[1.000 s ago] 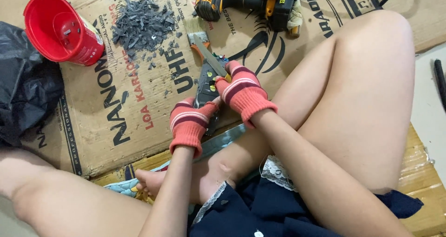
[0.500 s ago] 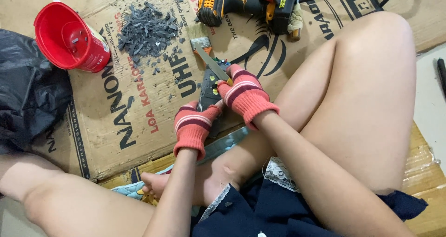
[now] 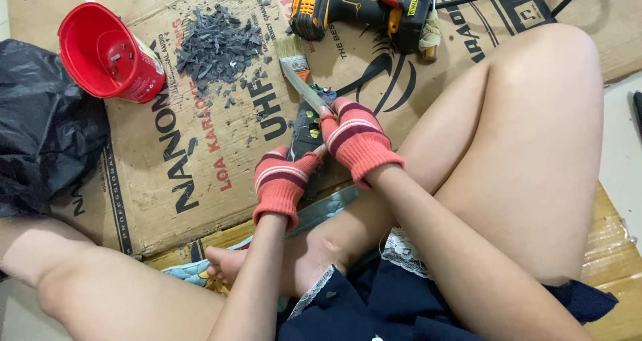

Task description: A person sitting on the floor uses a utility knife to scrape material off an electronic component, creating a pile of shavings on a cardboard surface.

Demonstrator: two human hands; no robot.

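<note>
A dark circuit board (image 3: 306, 135) with small coloured parts lies on the cardboard sheet (image 3: 200, 180) just left of the frame's centre, its lower end covered by the gloves. The left hand (image 3: 284, 180), in a red striped knit glove, is closed on the board's lower part, pressing it to the cardboard. The right hand (image 3: 358, 140), gloved the same, is clamped around the handle of a paintbrush (image 3: 302, 83), whose pale bristles point toward the upper middle of the frame, the handle crossing the board's top edge. Up and left of the brush lies a heap of grey chips (image 3: 217, 47), and further left a red plastic cup (image 3: 107, 53) on its side. A yellow and black cordless drill (image 3: 361, 7) rests at top centre. A black plastic bag (image 3: 43, 127) fills the left edge
</note>
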